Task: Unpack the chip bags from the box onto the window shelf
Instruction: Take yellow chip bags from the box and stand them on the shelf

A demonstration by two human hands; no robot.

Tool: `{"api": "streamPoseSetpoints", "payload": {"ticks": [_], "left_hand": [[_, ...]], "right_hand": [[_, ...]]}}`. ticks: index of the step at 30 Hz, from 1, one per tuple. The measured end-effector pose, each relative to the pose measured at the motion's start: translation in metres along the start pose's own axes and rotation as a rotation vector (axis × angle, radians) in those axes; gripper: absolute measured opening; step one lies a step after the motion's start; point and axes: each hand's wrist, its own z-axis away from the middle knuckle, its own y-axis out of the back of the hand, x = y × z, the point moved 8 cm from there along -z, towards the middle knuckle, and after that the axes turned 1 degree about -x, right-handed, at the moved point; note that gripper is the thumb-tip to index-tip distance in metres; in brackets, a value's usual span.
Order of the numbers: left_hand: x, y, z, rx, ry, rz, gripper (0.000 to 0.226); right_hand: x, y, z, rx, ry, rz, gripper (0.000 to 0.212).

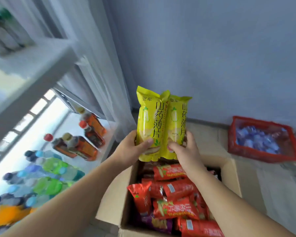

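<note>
Left grip (132,148) and right grip (184,151) pinch two yellow bags (149,124) together above the box (113,194), likely to shelve both at once.

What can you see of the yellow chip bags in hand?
Two glossy yellow chip bags, tall and puffed, with dark printed characters and crimped top seals, are held upright side by side above the open cardboard box. The left hand grips the left bag's lower part, the right hand the right one's.
</note>
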Motion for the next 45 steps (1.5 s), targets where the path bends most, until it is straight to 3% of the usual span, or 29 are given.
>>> {"api": "streamPoseSetpoints", "payload": {"ticks": [1,4,7,9,13,17,23,28,32,37,41,43,45], "left_hand": [[0.014,0.017,0.009,0.032,-0.019,-0.007,0.016],[0.05,0.074,0.039,0.17,-0.067,-0.004,0.041],[0.079,0.137,0.082,0.32,-0.088,0.015,0.037],[0.093,0.179,0.112,0.403,-0.101,0.042,0.044],[0.118,0.259,0.172,0.579,-0.201,0.047,0.062],[0.119,0.327,0.224,0.72,-0.237,0.051,0.051],[0.08,0.403,0.261,1.013,-0.172,-0.023,0.04],[0.039,0.438,0.242,1.098,-0.087,-0.097,0.037],[0.019,0.462,0.225,1.153,-0.05,-0.135,0.044],[0.014,0.474,0.214,1.199,-0.065,-0.101,0.053],[0.013,0.476,0.21,1.209,-0.036,-0.106,0.065],[0.011,0.475,0.208,1.203,-0.017,-0.114,0.068],[0.013,0.471,0.21,1.197,0.005,-0.139,0.071]], "right_hand": [[-0.025,-0.012,0.0,-0.026,0.049,0.01,0.049],[-0.096,-0.053,0.004,-0.111,0.21,-0.004,0.061],[-0.159,-0.103,0.016,-0.22,0.315,-0.025,0.084],[-0.196,-0.141,0.024,-0.288,0.394,-0.025,0.089],[-0.259,-0.219,0.048,-0.416,0.52,-0.062,0.079],[-0.296,-0.295,0.068,-0.527,0.559,-0.065,0.062],[-0.313,-0.394,0.065,-0.595,0.622,0.188,0.069],[-0.31,-0.454,0.048,-0.617,0.58,0.307,0.081],[-0.311,-0.486,0.031,-0.63,0.556,0.255,0.095],[-0.321,-0.503,0.03,-0.606,0.592,0.274,0.056],[-0.319,-0.507,0.025,-0.588,0.598,0.334,0.049],[-0.316,-0.504,0.024,-0.572,0.582,0.374,0.057],[-0.311,-0.496,0.023,-0.544,0.549,0.426,0.082]]}}
